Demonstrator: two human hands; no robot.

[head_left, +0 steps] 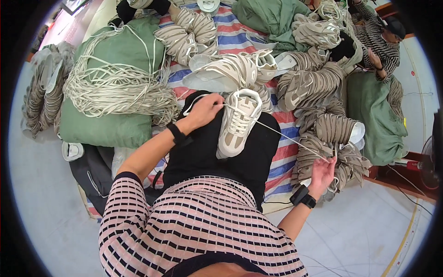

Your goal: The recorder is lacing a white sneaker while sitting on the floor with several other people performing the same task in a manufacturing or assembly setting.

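A beige and white sneaker (236,125) rests on my lap, its toe toward me, with white laces crossed up its front. My left hand (206,111) is closed beside the shoe's collar, pinching a lace close to the upper eyelets. A loose loop of white lace curves out to the left of that hand. Out to the right, my right hand (323,174) holds the other end of the shoelace (287,137) between its fingertips. The lace runs in a straight, taut line from the shoe to that hand.
A bundle of pale laces (115,92) lies on a green sack (106,131) at left. Stacked shoe uppers (307,85) sit ahead and at right on a striped sheet (281,157). Another person (380,37) sits at far right, near a fan (430,161).
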